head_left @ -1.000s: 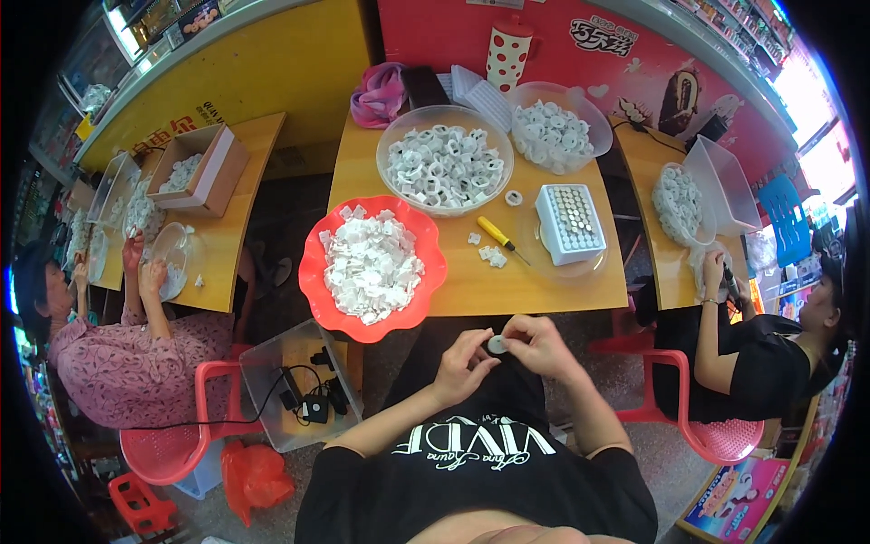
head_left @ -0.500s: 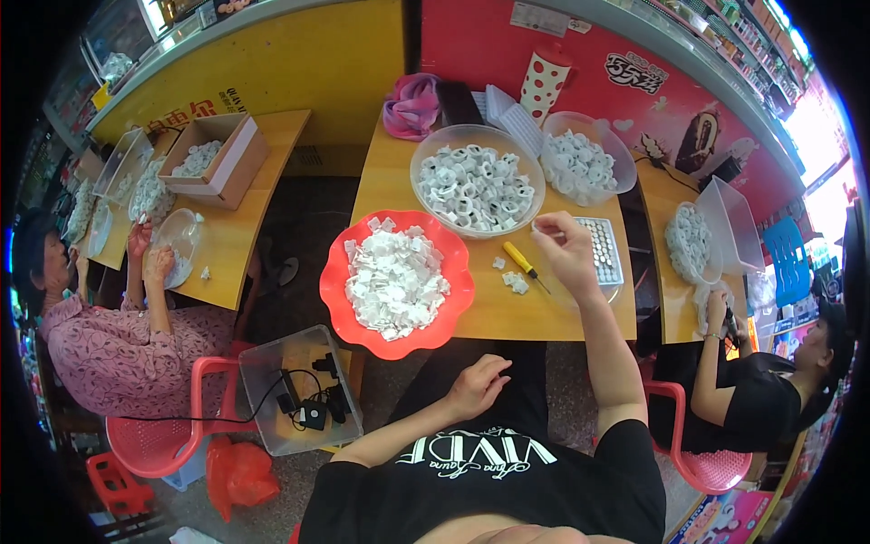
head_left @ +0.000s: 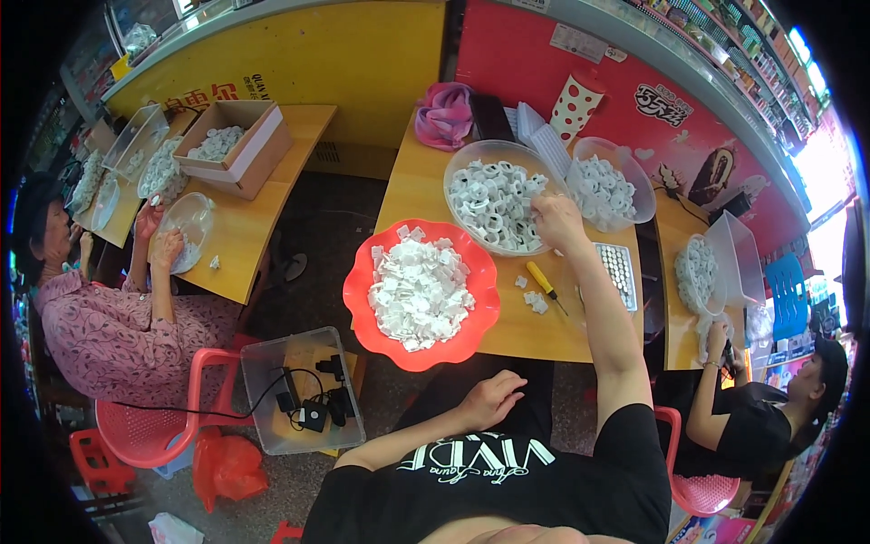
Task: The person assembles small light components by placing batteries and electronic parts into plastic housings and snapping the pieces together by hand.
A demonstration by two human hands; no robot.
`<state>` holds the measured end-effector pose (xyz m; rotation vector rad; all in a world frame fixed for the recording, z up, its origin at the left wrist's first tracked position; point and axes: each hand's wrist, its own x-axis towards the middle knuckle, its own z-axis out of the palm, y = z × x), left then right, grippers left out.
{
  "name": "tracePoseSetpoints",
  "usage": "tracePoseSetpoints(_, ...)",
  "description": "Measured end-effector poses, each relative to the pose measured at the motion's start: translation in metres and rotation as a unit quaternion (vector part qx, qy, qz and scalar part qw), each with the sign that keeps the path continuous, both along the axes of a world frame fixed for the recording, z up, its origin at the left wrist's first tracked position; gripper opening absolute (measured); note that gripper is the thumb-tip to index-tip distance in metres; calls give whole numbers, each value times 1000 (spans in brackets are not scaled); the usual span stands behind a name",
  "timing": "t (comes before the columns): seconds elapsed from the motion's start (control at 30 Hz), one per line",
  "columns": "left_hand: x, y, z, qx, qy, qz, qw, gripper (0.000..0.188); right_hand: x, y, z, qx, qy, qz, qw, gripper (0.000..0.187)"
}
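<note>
My right hand reaches over the right rim of a clear round bowl heaped with small white ring-shaped plastic parts. Its fingers curl down at the parts, and the fingertips are hidden, so what they grip cannot be made out. Above my lap rests my left hand, its fingers loosely bent and apart with nothing visible in them. Between my hands and the far bowl, a red scalloped bowl holds a pile of flat white plastic pieces.
A yellow-handled screwdriver and loose white pieces lie by my right forearm. Beyond it is a tray of small round parts. Another clear bowl stands behind. People sit at side tables; a bin of chargers stands lower left.
My right hand has moved from the table beside the clear bowl onto the parts at its right rim. My left hand stays over my lap. The whole view has shifted slightly.
</note>
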<state>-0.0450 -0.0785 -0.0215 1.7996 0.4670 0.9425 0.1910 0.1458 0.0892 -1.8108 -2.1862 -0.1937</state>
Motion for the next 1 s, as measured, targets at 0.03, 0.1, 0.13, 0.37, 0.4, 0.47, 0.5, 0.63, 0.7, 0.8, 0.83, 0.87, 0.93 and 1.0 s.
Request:
tracePoseSetpoints(0.03,-1,0,1,1,0,2,1000,28,-4,-5,4,21,5,6,1000,20)
tracePoseSetpoints(0.1,-1,0,3,17,-9,10,1000,27,-7,-17,14,94,56,19,994,16)
tracePoseSetpoints(0.13,-1,-1,3,18,-10,7,1000,27,-8,-27,21,165,105,29,980,13)
tracePoseSetpoints(0.37,-2,-3,2,-24,1,-19,1000,31,-40,-141,22,-137,892,58,426,17)
tracePoseSetpoints(0.4,-2,-3,7,-74,-3,1,997,35,-47,-156,18,-152,905,40,395,18)
tracePoseSetpoints(0.47,-1,-4,24,-111,-30,39,993,46,-58,-184,10,-162,919,21,357,19)
tracePoseSetpoints(0.5,-1,-3,36,-78,-38,51,995,48,-62,-197,6,-167,925,13,342,20)
tracePoseSetpoints(0.63,8,7,76,-4,-70,111,991,61,-64,-232,-10,-167,940,3,298,21)
tracePoseSetpoints(0.7,12,15,81,-10,-86,116,989,67,-66,-242,-11,-168,941,0,292,20)
tracePoseSetpoints(0.8,21,23,80,-111,-152,7,982,66,-68,-252,-14,-178,940,-6,290,18)
tracePoseSetpoints(0.83,22,26,79,-109,-150,1,983,66,-69,-256,-16,-172,942,-4,289,18)
tracePoseSetpoints(0.87,19,31,78,-142,-131,-54,980,59,-69,-259,-18,-169,946,-15,277,18)
tracePoseSetpoints(0.93,22,29,77,-243,-132,-96,956,43,-69,-262,-21,-165,945,-28,282,16)
tracePoseSetpoints(1.0,21,31,75,-261,-138,-117,948,42,-69,-265,-24,-163,943,-37,288,15)
